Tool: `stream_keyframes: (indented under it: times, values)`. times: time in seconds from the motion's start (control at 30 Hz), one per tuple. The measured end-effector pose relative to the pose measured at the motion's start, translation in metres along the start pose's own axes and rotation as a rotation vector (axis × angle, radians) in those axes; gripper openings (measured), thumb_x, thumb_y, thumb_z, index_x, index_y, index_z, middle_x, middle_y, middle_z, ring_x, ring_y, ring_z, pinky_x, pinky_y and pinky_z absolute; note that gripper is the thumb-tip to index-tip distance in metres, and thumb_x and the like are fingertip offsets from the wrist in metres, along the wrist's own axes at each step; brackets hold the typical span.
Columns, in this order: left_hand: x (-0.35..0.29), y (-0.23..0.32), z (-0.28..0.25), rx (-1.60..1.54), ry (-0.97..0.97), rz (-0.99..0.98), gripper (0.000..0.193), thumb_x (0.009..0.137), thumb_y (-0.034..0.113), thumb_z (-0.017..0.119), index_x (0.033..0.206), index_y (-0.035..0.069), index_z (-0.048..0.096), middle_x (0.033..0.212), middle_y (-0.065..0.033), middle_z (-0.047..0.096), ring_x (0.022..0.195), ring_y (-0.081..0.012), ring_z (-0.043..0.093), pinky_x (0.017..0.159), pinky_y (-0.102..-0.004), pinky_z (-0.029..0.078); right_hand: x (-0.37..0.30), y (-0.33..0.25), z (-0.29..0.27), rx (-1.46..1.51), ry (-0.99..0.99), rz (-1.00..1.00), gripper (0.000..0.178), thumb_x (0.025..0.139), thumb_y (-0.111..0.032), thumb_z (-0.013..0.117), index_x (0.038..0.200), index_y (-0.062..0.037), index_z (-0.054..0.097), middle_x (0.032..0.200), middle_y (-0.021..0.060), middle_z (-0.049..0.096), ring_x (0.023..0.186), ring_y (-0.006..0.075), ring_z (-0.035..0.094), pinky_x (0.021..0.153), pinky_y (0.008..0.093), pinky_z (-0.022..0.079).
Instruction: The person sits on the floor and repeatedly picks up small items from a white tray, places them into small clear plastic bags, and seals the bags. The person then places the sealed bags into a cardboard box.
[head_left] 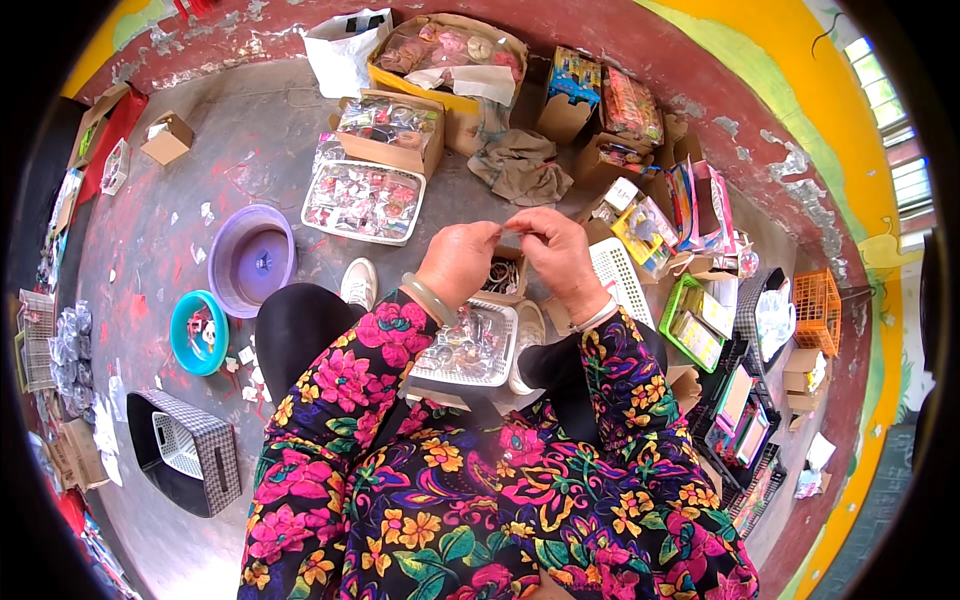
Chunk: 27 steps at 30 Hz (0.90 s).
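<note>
My left hand point(460, 262), with a pale bangle at the wrist, and my right hand point(562, 264), with a white band, are raised in front of me. Their fingertips pinch close together. A tiny thing seems to be held between them, too small to name. Below the hands stands a white plastic basket point(462, 379), filled with small items in clear wrapping. Just beyond it, partly hidden between my wrists, is a small cardboard box point(520, 291) with dark, loop-like pieces in it. To the right of my right hand lies a white perforated basket point(621, 277).
Another white basket point(362, 236) of wrapped items sits ahead, by an open cardboard box point(432, 150). Purple point(222, 262) and teal point(180, 352) basins stand left. A green crate point(668, 322) and an orange crate point(818, 312) are right. A brown cloth point(522, 168) lies near the wall.
</note>
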<state>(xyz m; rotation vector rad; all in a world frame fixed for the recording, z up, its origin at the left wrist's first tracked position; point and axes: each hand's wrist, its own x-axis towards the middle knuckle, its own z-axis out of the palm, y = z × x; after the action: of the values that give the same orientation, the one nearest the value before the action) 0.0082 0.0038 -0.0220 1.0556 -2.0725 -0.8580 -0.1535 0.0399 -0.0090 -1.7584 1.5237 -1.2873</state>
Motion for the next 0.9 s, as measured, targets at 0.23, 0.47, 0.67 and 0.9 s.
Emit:
stream_keyframes:
  times: [0.23, 0.47, 0.67, 0.9]
  values:
    - [0.002, 0.005, -0.010, 0.241, 0.086, 0.276, 0.012, 0.076, 0.002, 0.051, 0.086, 0.003, 0.057, 0.077, -0.0134, 0.060, 0.076, -0.0321, 0.059, 0.071, -0.0365, 0.049, 0.005, -0.013, -0.013, 0.586, -0.135, 0.845, 0.035, 0.083, -0.036, 0.060, 0.092, -0.0021, 0.059, 0.082, 0.0075, 0.062, 0.071, 0.0165, 0.062, 0.056, 0.0242, 0.048]
    - [0.000, 0.004, -0.006, 0.334, 0.218, 0.442, 0.012, 0.071, 0.000, 0.052, 0.082, 0.003, 0.054, 0.079, -0.0113, 0.059, 0.080, -0.0291, 0.060, 0.080, -0.0350, 0.049, 0.004, -0.015, -0.011, 0.610, -0.211, 0.831, 0.031, 0.083, -0.037, 0.061, 0.081, -0.0053, 0.058, 0.069, 0.0031, 0.059, 0.060, 0.0117, 0.058, 0.052, 0.0224, 0.046]
    - [-0.001, 0.009, -0.010, 0.295, 0.039, 0.196, 0.016, 0.074, 0.002, 0.054, 0.089, 0.002, 0.059, 0.081, -0.0143, 0.062, 0.082, -0.0278, 0.062, 0.071, -0.0340, 0.050, 0.005, -0.017, -0.017, 0.707, -0.189, 0.782, 0.025, 0.083, -0.032, 0.062, 0.082, -0.0062, 0.062, 0.067, 0.0006, 0.058, 0.057, 0.0085, 0.055, 0.051, 0.0208, 0.044]
    - [0.001, 0.000, -0.006, -0.051, 0.103, -0.049, 0.016, 0.083, 0.011, 0.055, 0.094, 0.003, 0.063, 0.079, -0.0144, 0.064, 0.071, -0.0264, 0.064, 0.062, -0.0305, 0.049, 0.001, -0.027, -0.012, -0.131, -0.233, 0.071, 0.025, 0.072, -0.018, 0.070, 0.093, -0.0051, 0.063, 0.077, 0.0050, 0.058, 0.062, 0.0171, 0.054, 0.056, 0.0278, 0.044]
